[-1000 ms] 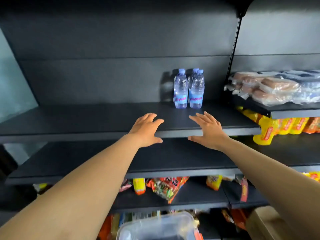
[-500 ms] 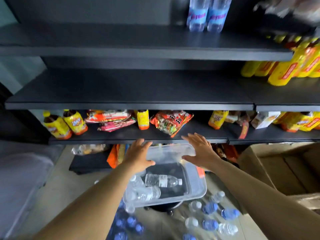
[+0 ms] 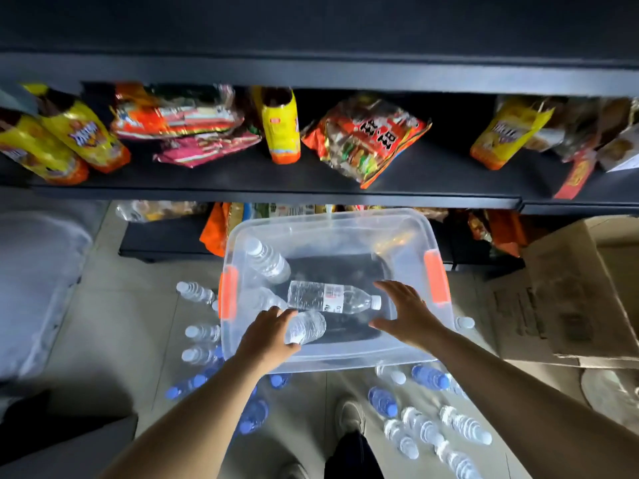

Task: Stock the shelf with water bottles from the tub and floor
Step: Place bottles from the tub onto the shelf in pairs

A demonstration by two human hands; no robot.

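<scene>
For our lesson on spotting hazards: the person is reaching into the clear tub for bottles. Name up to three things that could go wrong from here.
1. Loose bottles on the floor lie right beside the person's shoe; a step could roll on one.
2. The left hand meets its bottle near the base only; the smooth, round plastic could slip when lifted.
3. The right hand is open beside the labelled bottle; a nudge might roll it away inside the tub.

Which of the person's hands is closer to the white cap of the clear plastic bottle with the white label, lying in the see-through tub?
Right. The right hand hovers open just beside the white cap. The left hand is farther away, past the labelled bottle's base, touching another clear bottle in the tub.
</scene>
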